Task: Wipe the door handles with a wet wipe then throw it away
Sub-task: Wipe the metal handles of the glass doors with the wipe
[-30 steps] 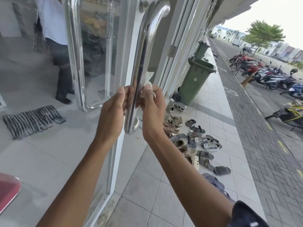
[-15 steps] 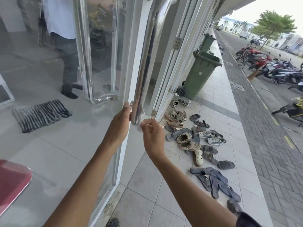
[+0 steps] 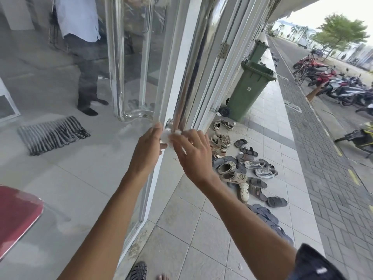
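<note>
Since the wet wipe (image 3: pixel 167 136) is limp, light, slick, it needs bunching: left hand (image 3: pixel 148 147) and right hand (image 3: pixel 193 152) pinch it mid-frame, below the handle (image 3: pixel 193 63) foot

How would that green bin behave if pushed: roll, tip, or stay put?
The bin would probably roll once tilted back, given the wheel at its base. Pushed upright it would likely just scrape. Tall and narrow, it may tip if empty; its load is hidden.
</note>
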Available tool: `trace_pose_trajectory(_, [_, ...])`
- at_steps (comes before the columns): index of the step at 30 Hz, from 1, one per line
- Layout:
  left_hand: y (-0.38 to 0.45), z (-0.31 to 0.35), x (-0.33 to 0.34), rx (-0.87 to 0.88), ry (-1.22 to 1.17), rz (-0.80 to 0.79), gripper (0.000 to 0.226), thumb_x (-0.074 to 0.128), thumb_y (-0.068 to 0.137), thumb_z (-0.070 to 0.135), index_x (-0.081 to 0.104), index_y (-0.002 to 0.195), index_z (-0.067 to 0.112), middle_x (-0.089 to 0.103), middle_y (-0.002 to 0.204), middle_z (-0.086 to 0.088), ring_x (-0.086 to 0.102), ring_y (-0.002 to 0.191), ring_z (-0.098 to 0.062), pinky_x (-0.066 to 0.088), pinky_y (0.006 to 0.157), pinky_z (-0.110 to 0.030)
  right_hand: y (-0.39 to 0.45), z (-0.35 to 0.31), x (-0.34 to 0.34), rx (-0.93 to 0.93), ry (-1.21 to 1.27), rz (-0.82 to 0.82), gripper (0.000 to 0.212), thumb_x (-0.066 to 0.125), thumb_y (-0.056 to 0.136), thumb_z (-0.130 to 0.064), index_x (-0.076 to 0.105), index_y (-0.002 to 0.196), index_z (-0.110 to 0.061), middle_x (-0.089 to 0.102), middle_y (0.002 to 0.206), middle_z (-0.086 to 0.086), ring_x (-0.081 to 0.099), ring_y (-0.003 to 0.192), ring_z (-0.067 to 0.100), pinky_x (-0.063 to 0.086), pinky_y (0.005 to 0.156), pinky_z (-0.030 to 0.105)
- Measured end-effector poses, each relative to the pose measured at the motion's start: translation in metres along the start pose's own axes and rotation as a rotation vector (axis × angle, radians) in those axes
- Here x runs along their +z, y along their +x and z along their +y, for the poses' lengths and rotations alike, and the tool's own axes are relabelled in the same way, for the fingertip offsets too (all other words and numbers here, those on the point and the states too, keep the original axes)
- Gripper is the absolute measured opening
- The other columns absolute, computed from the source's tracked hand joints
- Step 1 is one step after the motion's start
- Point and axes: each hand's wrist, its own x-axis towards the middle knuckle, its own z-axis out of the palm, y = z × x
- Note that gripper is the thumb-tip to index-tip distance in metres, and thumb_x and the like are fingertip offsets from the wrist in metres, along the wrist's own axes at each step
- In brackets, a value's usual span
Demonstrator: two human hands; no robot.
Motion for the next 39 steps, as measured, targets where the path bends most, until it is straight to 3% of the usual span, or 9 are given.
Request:
trace_pose_trajectory(5, [-0.009,-0.004,0.005,0.013,0.053,-0.032,0.036,0.038,0.096,0.05,0.062,0.115,0.031,0.069,0.12,0.002,0.066,0.109,-0.022,0.048,0.102,-0.048,-0.019,0.015,0.001,-0.049,-0.045,-0.14,0.004,0.073,0.091,-0.019,0.075,0.093,-0.018,0.066,0.086,0.001,0.056,0.073,0.025,0.048,0.065,0.04])
trace_pose_trajectory(10, [-0.01,-0.008,0.006,0.012,0.046,-0.027,0.022,0.039,0.105,0.036,0.06,0.099,0.035,0.068,0.11,0.008,0.068,0.1,-0.016,0.048,0.102,-0.048,-0.007,0.026,-0.012,0.76,0.293,-0.077,0.009,0.061,0.095,-0.011,0.068,0.093,-0.016,0.069,0.091,-0.001,0.063,0.081,0.016,0.054,0.077,0.041])
trace_pose_trajectory(13, [-0.011,-0.011,0.008,0.008,0.059,-0.007,0.024,0.039,0.103,0.035,0.061,0.094,0.038,0.068,0.109,0.011,0.069,0.097,-0.015,0.047,0.103,-0.046,0.009,0.016,-0.021,0.918,0.526,0.087,0.007,0.058,0.099,-0.02,0.064,0.098,-0.025,0.068,0.083,0.002,0.065,0.069,0.011,0.054,0.065,0.032])
trace_pose_trajectory(18, [-0.014,-0.018,0.018,-0.005,0.046,0.065,0.025,0.039,0.103,0.03,0.064,0.109,0.029,0.069,0.108,0.011,0.07,0.093,-0.014,0.05,0.095,-0.039,0.01,-0.021,-0.014,0.881,0.799,0.069,0.021,0.054,0.1,-0.013,0.062,0.097,-0.033,0.066,0.08,-0.005,0.07,0.063,0.016,0.048,0.048,0.023])
trace_pose_trajectory(23, [-0.017,-0.022,0.021,0.009,0.087,0.075,0.023,0.042,0.102,0.03,0.062,0.113,0.027,0.068,0.11,0.008,0.069,0.094,-0.016,0.049,0.086,-0.035,-0.014,-0.014,0.012,0.884,0.553,-0.17,0.018,0.049,0.1,-0.007,0.061,0.093,-0.018,0.066,0.089,0.005,0.066,0.078,0.028,0.053,0.066,0.036])
trace_pose_trajectory(25, [-0.016,-0.023,0.02,0.008,0.098,0.077,0.021,0.044,0.102,0.03,0.061,0.113,0.029,0.067,0.108,0.011,0.069,0.094,-0.015,0.049,0.087,-0.034,-0.021,0.006,0.017,0.925,0.43,-0.317,0.015,0.053,0.098,-0.007,0.066,0.1,-0.013,0.068,0.092,0.001,0.063,0.083,0.02,0.045,0.07,0.03])
trace_pose_trajectory(29, [-0.015,-0.03,0.02,-0.017,0.133,0.073,0.021,0.049,0.098,0.023,0.06,0.116,0.027,0.067,0.107,0.007,0.068,0.093,-0.017,0.048,0.082,-0.034,-0.01,0.036,0.013,0.998,0.387,-0.247,0.015,0.053,0.098,-0.011,0.067,0.103,-0.017,0.07,0.099,0.0,0.062,0.083,0.017,0.047,0.071,0.03])
trace_pose_trajectory(33, [-0.011,-0.042,0.025,-0.109,0.184,0.085,0.022,0.056,0.089,0.015,0.058,0.108,0.026,0.066,0.102,0.002,0.066,0.103,-0.028,0.046,0.082,-0.037,0.008,0.037,0.01,0.766,0.489,-0.142,0.022,0.05,0.1,-0.014,0.067,0.111,-0.021,0.068,0.096,0.001,0.063,0.08,0.019,0.049,0.067,0.029])
trace_pose_trajectory(39, [-0.008,-0.05,0.045,-0.163,0.198,0.189,0.019,0.059,0.087,0.021,0.057,0.105,0.026,0.068,0.099,0.006,0.069,0.095,-0.024,0.052,0.089,-0.045,-0.014,0.041,0.022,0.353,0.416,-0.378,0.027,0.046,0.101,-0.01,0.069,0.115,-0.015,0.053,0.09,0.002,0.058,0.08,0.029,0.049,0.07,0.039])
